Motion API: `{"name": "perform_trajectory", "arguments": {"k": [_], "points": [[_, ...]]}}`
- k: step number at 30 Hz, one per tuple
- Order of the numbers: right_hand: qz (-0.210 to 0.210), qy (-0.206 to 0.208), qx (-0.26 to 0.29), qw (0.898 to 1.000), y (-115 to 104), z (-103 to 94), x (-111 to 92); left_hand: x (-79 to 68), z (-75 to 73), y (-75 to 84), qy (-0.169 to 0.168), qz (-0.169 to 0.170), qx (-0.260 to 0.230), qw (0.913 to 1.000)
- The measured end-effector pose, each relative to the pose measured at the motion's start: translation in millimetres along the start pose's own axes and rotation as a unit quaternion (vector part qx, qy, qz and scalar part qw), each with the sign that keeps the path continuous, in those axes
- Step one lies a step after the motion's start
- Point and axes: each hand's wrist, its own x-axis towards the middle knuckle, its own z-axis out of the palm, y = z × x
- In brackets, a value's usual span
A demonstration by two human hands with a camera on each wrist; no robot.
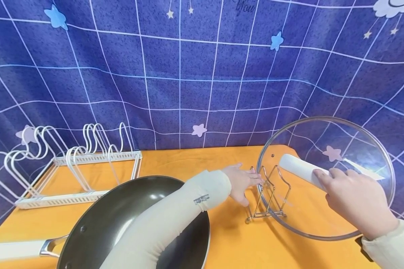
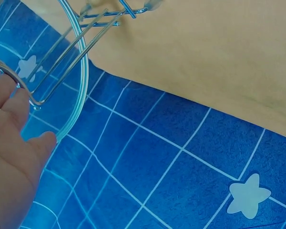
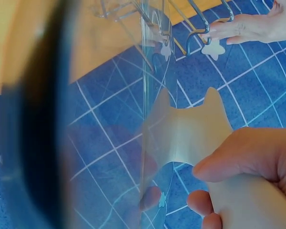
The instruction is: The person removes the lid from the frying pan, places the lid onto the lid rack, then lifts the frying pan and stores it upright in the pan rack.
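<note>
White handle [image 1: 301, 170] of the glass lid [image 1: 336, 149] sits inside the right fingers [image 1: 337, 174].

The right hand [image 1: 360, 196] grips the white handle [image 1: 302, 170] of the glass lid [image 1: 323, 144]. The left hand [image 1: 239, 182] touches the metal rack [image 1: 271, 198].

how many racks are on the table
2: a white rack on the left side of the table, past the pan, and a small metal rack to the right of the pan, at the left hand's fingertips.
</note>
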Motion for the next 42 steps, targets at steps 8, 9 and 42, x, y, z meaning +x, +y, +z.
{"name": "perform_trajectory", "arguments": {"k": [8, 9, 42], "points": [[0.007, -0.01, -0.005, 1.0, -0.8, 1.8, 3.1, -0.1, -0.4, -0.9, 0.003, 0.005, -0.011, 0.9999], [0.007, -0.01, -0.006, 1.0, -0.9, 2.1, 3.6, -0.1, -0.4, -1.0, 0.004, 0.005, -0.012, 0.9999], [0.014, 0.009, -0.014, 1.0, -9.2, 10.4, 8.6, -1.5, 7.7, -4.5, 0.044, 0.015, 0.0, 0.9989]]}}
